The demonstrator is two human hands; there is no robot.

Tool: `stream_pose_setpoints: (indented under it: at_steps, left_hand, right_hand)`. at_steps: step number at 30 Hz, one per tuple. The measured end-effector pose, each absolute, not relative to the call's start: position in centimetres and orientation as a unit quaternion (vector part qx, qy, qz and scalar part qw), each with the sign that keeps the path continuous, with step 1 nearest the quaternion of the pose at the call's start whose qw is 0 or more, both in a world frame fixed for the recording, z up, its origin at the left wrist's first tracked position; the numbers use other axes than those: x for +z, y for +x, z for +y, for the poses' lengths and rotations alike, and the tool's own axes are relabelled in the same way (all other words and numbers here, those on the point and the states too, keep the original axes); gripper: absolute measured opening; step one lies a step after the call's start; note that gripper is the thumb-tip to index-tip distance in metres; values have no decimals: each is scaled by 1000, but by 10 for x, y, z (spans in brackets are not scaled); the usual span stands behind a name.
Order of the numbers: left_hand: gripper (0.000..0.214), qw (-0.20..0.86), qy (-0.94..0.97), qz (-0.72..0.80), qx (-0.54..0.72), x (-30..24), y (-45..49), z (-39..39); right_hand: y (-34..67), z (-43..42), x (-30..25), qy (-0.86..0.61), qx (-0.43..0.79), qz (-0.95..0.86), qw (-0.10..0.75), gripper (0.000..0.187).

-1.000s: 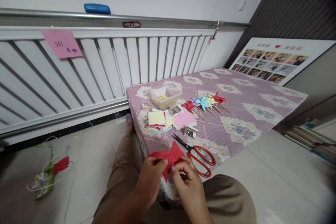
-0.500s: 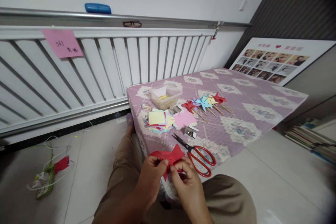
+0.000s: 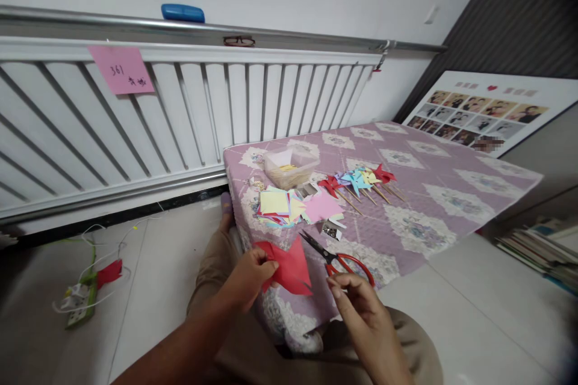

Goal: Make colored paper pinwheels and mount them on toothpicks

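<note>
My left hand [image 3: 250, 277] pinches a cut sheet of red paper [image 3: 291, 267] over the near corner of the cloth-covered bed; the sheet has sprung out nearly flat, with slits at its corners. My right hand [image 3: 363, 313] is apart from the paper, thumb and forefinger pressed together; whatever is between them is too small to make out. Just beyond those fingers lie red-handled scissors [image 3: 334, 257], partly covered by the hand. A small open box of metal pieces [image 3: 332, 230] sits beyond the scissor blades.
Stacked coloured paper squares [image 3: 274, 203] and cut pink paper [image 3: 323, 207] lie further back. Behind them stands a clear plastic box [image 3: 291, 177] of thin sticks. Finished paper pinwheels [image 3: 356, 179] lie to its right. A power strip [image 3: 81, 313] with cables is on the floor.
My right hand has let go of the red paper and moved right, towards the scissor handles. The folded-in blades of the paper have opened out. The view has shifted slightly left.
</note>
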State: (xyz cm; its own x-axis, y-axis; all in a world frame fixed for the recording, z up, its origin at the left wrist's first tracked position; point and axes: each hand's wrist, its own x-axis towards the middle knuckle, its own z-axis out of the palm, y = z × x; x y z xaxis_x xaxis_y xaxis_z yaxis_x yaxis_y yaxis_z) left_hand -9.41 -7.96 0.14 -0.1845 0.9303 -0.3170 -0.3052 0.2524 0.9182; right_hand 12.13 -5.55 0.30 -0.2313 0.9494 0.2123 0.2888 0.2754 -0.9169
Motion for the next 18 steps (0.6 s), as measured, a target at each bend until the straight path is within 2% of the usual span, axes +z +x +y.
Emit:
stream_pose_setpoints:
  at_steps: [7,11,18]
  left_hand:
    - [15,668,312,477,479,18,-112,-81]
    - [20,705,292,449,465,29,-118,-84]
    - [21,706,303,431,473,28,-126,-86]
  right_hand:
    - [106,-59,36,-326,349,-833,279,27]
    - [100,-59,40,-288,331,-857,269,34]
    - [100,-56,40,-292,307,-856,296,32]
